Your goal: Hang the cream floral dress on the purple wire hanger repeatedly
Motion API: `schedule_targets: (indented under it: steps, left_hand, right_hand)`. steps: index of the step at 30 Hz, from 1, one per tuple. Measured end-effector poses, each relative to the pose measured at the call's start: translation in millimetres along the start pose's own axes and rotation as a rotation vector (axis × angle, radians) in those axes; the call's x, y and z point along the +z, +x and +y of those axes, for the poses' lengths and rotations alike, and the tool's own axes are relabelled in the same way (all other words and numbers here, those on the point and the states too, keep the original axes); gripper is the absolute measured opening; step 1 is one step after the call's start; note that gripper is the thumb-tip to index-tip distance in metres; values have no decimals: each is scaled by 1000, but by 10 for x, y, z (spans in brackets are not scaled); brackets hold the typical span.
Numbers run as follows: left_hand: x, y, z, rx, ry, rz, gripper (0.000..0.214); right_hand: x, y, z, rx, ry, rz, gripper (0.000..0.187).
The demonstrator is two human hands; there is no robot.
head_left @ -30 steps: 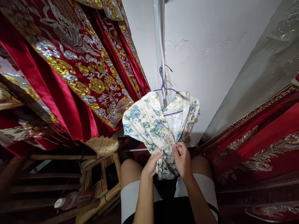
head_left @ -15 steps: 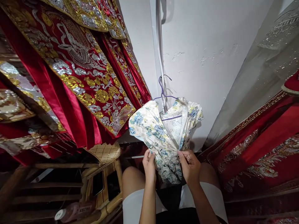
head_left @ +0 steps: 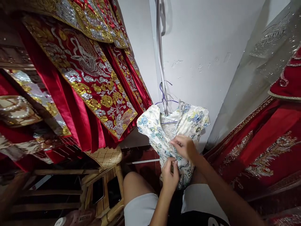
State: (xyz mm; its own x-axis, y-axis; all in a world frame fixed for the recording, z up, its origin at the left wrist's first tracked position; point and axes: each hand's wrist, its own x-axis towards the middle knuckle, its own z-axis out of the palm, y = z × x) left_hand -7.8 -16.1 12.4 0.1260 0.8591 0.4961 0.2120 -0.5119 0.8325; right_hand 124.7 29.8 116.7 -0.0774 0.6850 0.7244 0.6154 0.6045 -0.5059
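Observation:
A short-sleeved floral garment, white with blue and yellow flowers and a crossed V-neck, hangs on a purple hanger in front of me. My left hand is closed in a pinch on the cloth at its lower front. Above and to the right, my right hand has thumb and fingers pinched together at the crossed front edge, just under the neckline. The fingertips and the bit of cloth between them are partly hidden. The garment's lower part hangs between my knees.
A red robe with gold and silver embroidery hangs at left, and red beaded clothing at right. A pale metal strip runs down the white wall. Phones lie on a bamboo seat, beside a pinkish bottle.
My right hand has moved up and left to the crossed front. My left hand has shifted from the garment's left side to its lower middle. The neckline now lies more closed.

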Motion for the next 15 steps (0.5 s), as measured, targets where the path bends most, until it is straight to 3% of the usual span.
schedule_targets:
  steps: [4, 7, 12, 15]
  left_hand:
    - [-10, -120, -60, -18, 108, -111, 17]
    - [-72, -163, -64, -6, 182, -235, 17]
    - [-284, -76, -59, 23, 367, -522, 13]
    - [-419, 145, 19, 61, 356, -637, 10]
  right_hand:
    - [-171, 771, 133, -96, -54, 4, 32]
    - [-250, 1148, 102, -84, -35, 15, 26]
    - [-290, 1248, -22, 2, 121, 144, 23]
    - [-305, 1201, -85, 16, 213, 185, 22]
